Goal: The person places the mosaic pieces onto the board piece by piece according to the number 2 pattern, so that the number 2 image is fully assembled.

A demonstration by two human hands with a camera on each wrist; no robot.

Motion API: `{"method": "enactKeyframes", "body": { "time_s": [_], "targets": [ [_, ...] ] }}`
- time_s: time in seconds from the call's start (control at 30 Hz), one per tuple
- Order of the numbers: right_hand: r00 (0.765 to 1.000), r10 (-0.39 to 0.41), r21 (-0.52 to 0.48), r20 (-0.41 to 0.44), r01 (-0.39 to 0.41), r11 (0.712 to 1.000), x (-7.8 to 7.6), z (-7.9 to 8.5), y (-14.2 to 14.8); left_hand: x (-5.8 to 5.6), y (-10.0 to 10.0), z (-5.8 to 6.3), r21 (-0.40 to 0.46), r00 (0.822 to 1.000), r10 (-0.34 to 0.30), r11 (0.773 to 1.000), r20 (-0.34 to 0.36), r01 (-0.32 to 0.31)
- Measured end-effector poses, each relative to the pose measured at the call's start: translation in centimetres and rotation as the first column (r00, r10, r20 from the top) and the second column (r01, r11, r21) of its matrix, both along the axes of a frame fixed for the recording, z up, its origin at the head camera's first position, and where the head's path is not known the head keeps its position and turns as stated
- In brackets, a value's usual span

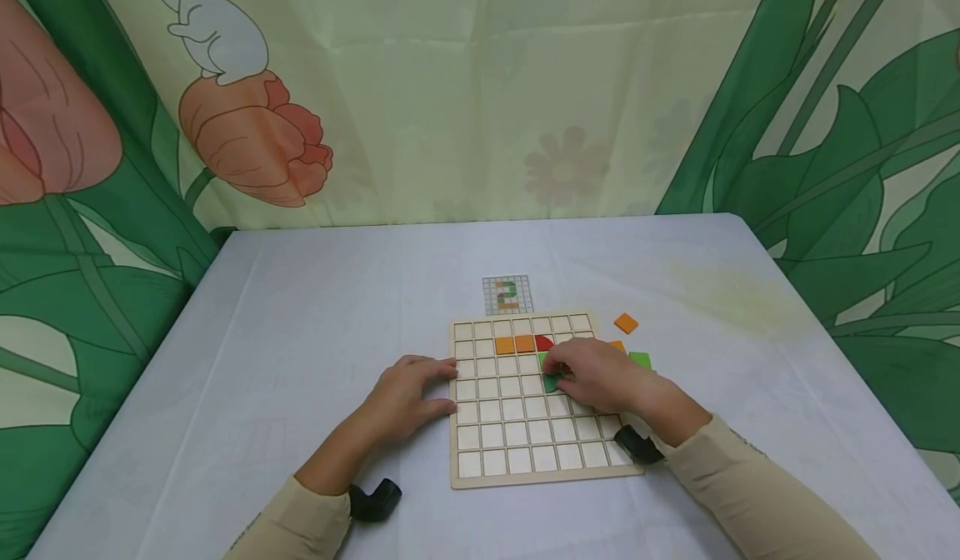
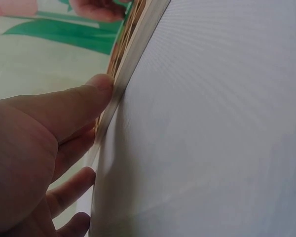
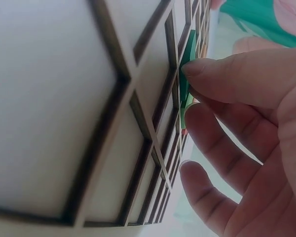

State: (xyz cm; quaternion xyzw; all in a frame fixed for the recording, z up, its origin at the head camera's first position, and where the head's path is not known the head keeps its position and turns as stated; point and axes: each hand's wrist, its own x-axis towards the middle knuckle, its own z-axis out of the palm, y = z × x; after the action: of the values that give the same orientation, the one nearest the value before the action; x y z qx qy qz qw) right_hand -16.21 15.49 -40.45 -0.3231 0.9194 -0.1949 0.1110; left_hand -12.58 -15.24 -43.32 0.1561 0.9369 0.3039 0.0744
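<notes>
A wooden grid board [image 1: 540,482] with square cells lies on the table. My left hand [image 1: 408,395] is at its left edge, thumb and fingertips touching the frame; the left wrist view shows the thumb [image 2: 101,84] against the rim. My right hand [image 1: 603,375] is over the board's right part, pinching a dark green tile [image 3: 186,74] between thumb and fingers, at the grid cells. In the upper rows sit two orange tiles [image 1: 514,345] and a red curved tile [image 1: 543,342]. Below the red one shows a light green tile [image 1: 542,360], partly hidden by my right fingers.
A small pattern card [image 1: 507,295] lies behind the board, with a coloured figure on a grid. Right of the board are a loose orange tile [image 1: 626,322], a light green tile [image 1: 641,360] and another orange tile [image 1: 617,346] partly covered by my right hand. A printed curtain hangs behind the table.
</notes>
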Motion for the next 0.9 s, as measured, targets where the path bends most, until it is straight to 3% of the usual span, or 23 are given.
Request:
{"method": "enactKeyframes", "body": {
  "time_s": [0.53, 0.9],
  "targets": [
    [0.999, -0.036, -0.010, -0.017, 0.036, 0.999, 0.1, 0.4, 0.4, 0.1, 0.0, 0.2, -0.005, 1.000, -0.002, 1.000, -0.004, 0.001],
    [0.982, -0.182, -0.054, 0.041, 0.184, 0.981, -0.8, 1.6, 3.2, 0.2, -0.1, 0.0, 0.001, 1.000, -0.005, 1.000, -0.007, 0.005]
  ]
}}
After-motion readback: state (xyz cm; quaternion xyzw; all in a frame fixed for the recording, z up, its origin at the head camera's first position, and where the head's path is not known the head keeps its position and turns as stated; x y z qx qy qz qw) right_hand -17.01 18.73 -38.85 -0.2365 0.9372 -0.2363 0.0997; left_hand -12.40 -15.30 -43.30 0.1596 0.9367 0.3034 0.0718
